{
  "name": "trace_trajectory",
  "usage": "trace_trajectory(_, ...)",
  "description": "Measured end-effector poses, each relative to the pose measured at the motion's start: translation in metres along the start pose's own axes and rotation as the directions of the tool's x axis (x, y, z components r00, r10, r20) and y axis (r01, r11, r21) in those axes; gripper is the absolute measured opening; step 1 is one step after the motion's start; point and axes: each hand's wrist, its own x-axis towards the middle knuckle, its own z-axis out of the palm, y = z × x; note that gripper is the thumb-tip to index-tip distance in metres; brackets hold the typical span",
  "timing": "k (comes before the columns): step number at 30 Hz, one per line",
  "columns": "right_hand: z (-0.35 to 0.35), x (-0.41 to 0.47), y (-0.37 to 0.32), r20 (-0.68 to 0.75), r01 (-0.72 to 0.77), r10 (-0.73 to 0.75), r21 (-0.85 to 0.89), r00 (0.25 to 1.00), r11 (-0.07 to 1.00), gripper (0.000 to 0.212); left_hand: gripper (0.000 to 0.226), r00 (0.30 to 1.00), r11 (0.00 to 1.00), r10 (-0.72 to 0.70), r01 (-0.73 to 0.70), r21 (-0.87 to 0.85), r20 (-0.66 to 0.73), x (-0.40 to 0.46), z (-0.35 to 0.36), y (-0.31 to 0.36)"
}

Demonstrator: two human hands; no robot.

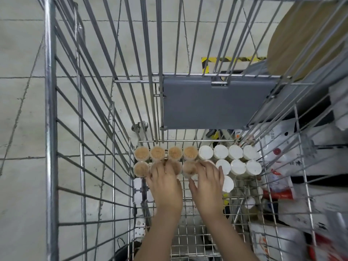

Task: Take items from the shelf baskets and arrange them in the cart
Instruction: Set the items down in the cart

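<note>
My left hand [165, 183] and right hand [208, 182] reach into the cart [113, 129], fingers spread on the brown jars [157, 153] of the second row. They seem to press rather than grip. White-lidded jars [220, 152] stand beside them.

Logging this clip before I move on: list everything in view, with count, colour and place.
Cart: one, silver wire, fills the view; seen from above.
Tan-topped jars: four in the far row and at least three in the row behind, partly under the hands; left side of the cart floor.
White-lidded jars: at least eight, in rows to the right of the tan ones.
Grey flap: one, hanging on the cart's far wall.
Bagged goods: white and red, outside the cart's right wall; count unclear.
Floor: pale grey tiles, left.
Left hand: on the second-row tan jars.
Right hand: beside it, fingers on jars.
</note>
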Motion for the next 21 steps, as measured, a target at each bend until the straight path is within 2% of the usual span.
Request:
trace_trajectory(3, -0.022, -0.015, 0.001, -0.011, -0.004, 0.004, 0.047, 1.0, 0.999, 0.043, 0.049, 0.998, 0.997, 0.031, -0.028, -0.067, 0.048, -0.02, -0.013, 0.002)
trace_trajectory(6, -0.051, -0.04, 0.004, -0.001, -0.036, 0.036, 0.084, 0.999, 0.996, 0.037, 0.054, 0.991, 0.988, 0.092, -0.078, -0.132, 0.099, -0.042, -0.037, 0.004)
trace_trajectory(11, -0.089, -0.091, 0.013, 0.157, -0.19, 0.165, 0.163, 0.974, 0.968, 0.035, 0.053, 0.943, 0.967, 0.23, -0.194, -0.163, 0.242, -0.086, -0.073, 0.006)
trace_trajectory(13, -0.107, -0.121, 0.01, 0.22, -0.294, 0.253, 0.176, 0.942, 0.939, 0.037, 0.051, 0.893, 0.946, 0.318, -0.276, -0.171, 0.319, -0.105, -0.091, 0.003)
trace_trajectory(16, -0.136, -0.171, 0.002, 0.227, -0.489, 0.442, 0.237, 0.868, 0.839, 0.037, 0.048, 0.753, 0.884, 0.461, -0.438, -0.166, 0.47, -0.127, -0.117, -0.006)
trace_trajectory(19, -0.166, -0.221, -0.011, 0.294, -0.642, 0.571, 0.314, 0.766, 0.699, 0.036, 0.05, 0.643, 0.874, 0.446, -0.463, -0.148, 0.622, -0.14, -0.147, -0.017)
trace_trajectory(21, -0.182, -0.254, -0.02, 0.284, -0.666, 0.604, 0.382, 0.744, 0.641, 0.035, 0.047, 0.595, 0.833, 0.479, -0.541, -0.12, 0.646, -0.145, -0.168, -0.023)
